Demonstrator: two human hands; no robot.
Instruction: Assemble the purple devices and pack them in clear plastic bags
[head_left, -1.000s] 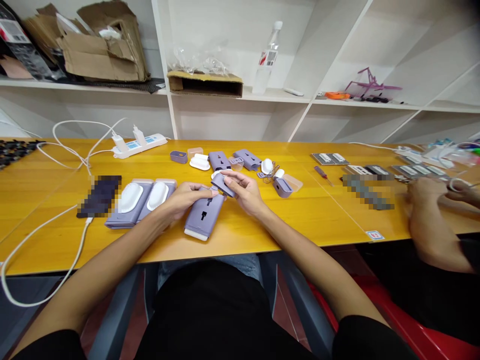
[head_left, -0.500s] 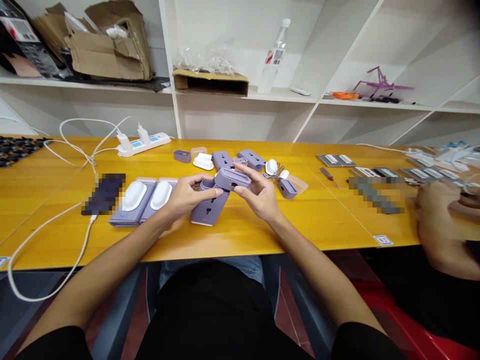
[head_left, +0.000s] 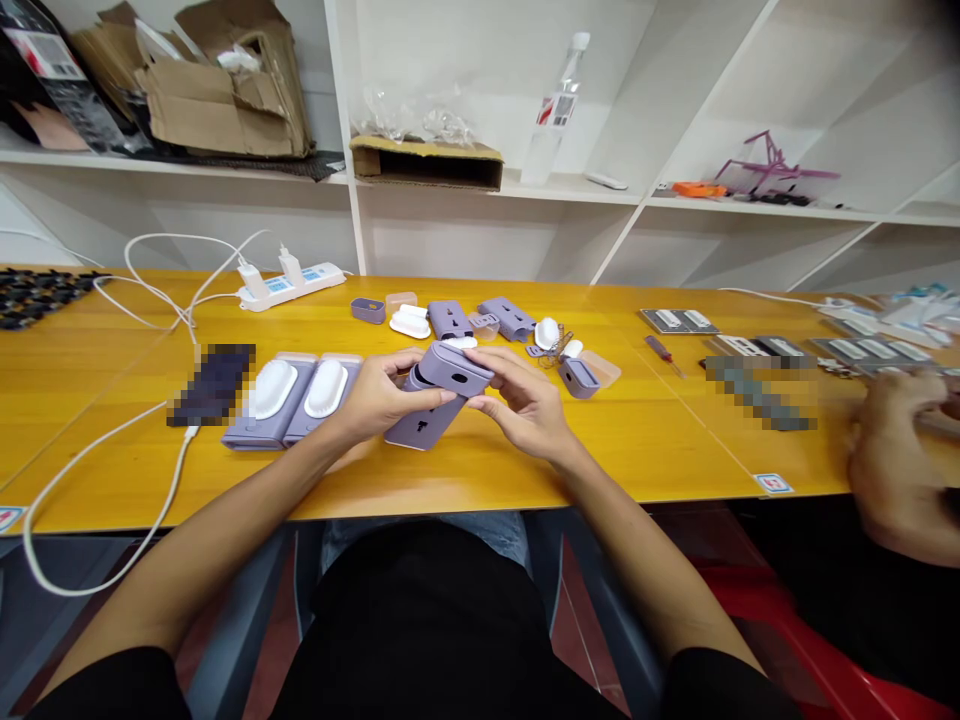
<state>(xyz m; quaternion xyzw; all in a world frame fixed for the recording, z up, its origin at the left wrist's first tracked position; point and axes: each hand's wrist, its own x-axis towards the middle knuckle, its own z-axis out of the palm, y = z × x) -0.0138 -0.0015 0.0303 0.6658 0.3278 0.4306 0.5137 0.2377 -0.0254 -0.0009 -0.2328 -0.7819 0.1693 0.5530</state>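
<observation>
My left hand [head_left: 382,396] is closed around the upper end of a purple plastic housing [head_left: 424,426], which slants over the tabletop and has dark cutouts in its face. A rounded purple cap piece [head_left: 453,368] with a dark oval hole is in the fingers of my right hand [head_left: 528,402]. It sits tilted against the housing's top end, and a gap shows on its left side. Left of my hands lie two purple cases with white oval pads [head_left: 271,390] on top. Behind them are more purple housings [head_left: 507,318], a white oval piece [head_left: 410,321] and a small purple cap [head_left: 579,377].
A blurred-out dark device [head_left: 212,385] with a white cable lies at left, near a white power strip [head_left: 292,287]. Rightward are a screwdriver [head_left: 660,349], grey plates [head_left: 679,320] and another person's blurred hand [head_left: 896,430]. Shelves hold a bottle [head_left: 555,115] and cardboard boxes [head_left: 225,100].
The cap piece has turned in my hands, so its face with the oval hole shows more, and it sits lower against the housing. The view has shifted slightly.
</observation>
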